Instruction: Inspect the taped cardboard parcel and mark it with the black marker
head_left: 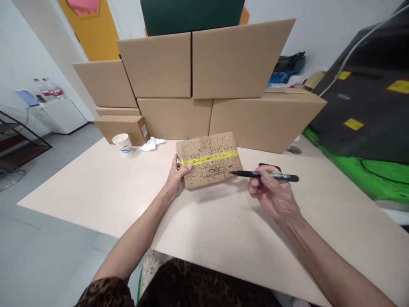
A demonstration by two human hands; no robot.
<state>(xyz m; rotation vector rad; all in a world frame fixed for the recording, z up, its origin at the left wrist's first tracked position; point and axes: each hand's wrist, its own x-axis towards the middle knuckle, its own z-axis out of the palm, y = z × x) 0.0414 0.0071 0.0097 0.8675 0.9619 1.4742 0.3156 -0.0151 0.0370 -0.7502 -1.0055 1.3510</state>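
A small cardboard box (211, 147) is tilted up over the table, its face covered in black marks and crossed by a strip of yellow tape (209, 158). Below the tape is a printed rectangle with dark writing in it. My left hand (177, 174) grips the box by its left side, thumb on the front face. In my right hand (271, 192) is a black marker pen (265, 175), held level with its tip at the lower right part of the box. Whether the tip touches the cardboard I cannot tell. Behind that hand lies a dark flat object (270, 166), partly hidden.
Large cardboard boxes (174, 115) stand stacked along the back of the table (96, 187). A paper cup (122, 143) and crumpled white tissue (151, 144) are at the left rear. On the right stands a big black case (361, 98) with yellow labels, beside green material (345, 164).
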